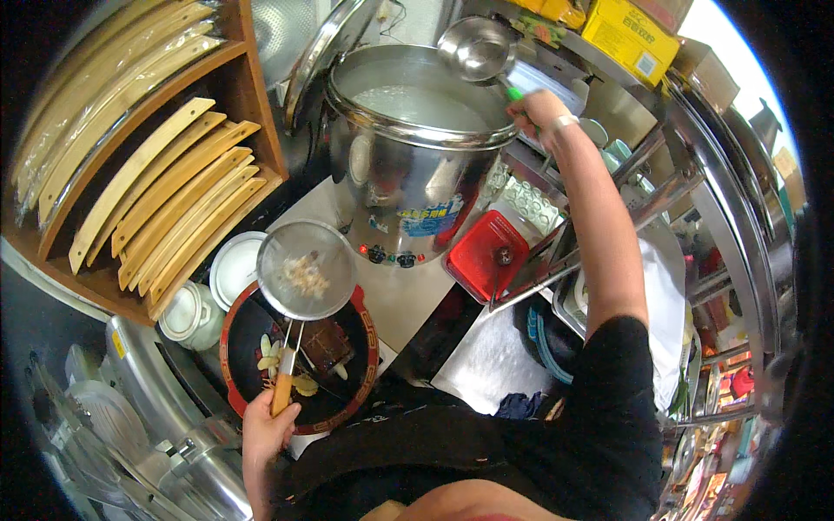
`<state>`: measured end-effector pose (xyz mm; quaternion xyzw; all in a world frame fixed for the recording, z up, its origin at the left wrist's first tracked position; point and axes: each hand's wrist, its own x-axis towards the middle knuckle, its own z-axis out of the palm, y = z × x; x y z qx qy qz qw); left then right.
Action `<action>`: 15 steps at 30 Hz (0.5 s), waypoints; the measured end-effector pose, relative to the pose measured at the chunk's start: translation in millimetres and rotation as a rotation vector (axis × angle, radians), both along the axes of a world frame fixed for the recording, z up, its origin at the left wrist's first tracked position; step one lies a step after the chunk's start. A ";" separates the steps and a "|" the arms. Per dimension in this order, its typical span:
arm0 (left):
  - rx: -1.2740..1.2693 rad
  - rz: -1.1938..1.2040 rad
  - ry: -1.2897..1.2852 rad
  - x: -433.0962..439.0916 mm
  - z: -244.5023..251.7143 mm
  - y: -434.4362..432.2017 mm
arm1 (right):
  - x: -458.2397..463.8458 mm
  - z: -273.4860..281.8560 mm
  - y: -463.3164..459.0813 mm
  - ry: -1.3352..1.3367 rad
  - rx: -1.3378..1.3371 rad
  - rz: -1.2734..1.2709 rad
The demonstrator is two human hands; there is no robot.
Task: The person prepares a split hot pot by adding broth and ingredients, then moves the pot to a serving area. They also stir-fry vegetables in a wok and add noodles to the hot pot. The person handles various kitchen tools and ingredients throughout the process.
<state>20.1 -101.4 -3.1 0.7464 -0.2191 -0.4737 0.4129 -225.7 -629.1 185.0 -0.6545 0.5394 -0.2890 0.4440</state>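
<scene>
My left hand [268,417] grips the wooden handle of a round wire-mesh strainer [307,268], which holds pale bits and is held over a black round tray with a red patterned rim [369,338]. On the tray lie a brown block, pale slices and other food pieces. My right hand [541,114] is closed around the green part of the handle of a steel ladle [477,51], raised at the right rim of a large steel pot [417,133]. Cloudy pale liquid [417,107] fills part of the pot. Whether the ladle holds anything cannot be told.
A steel lid [319,65] leans left of the pot. Wooden boards [189,215] fill a shelf at left, above a lidded white jar [186,312]. Right of the pot are a red plastic container [488,251] and a metal rack [651,195]; a yellow box [629,39] stands higher up.
</scene>
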 end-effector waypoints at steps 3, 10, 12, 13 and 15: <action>0.038 0.077 -0.011 -4.4 -7.7 25.4 | 67.2 4.0 -56.7 0.963 -0.336 0.165; 0.071 0.293 0.072 -20.1 -18.9 58.4 | 165.3 -70.3 -114.9 1.435 -0.714 0.620; 0.078 0.323 0.067 -23.1 -20.3 61.4 | 187.0 -91.4 -122.7 1.772 -0.956 0.895; 0.075 0.327 0.065 -24.4 -21.0 62.4 | 193.6 -94.5 -126.3 1.503 -0.716 0.794; 0.072 0.341 0.060 -26.3 -22.3 65.1 | 203.6 -94.4 -125.7 1.065 -0.234 0.601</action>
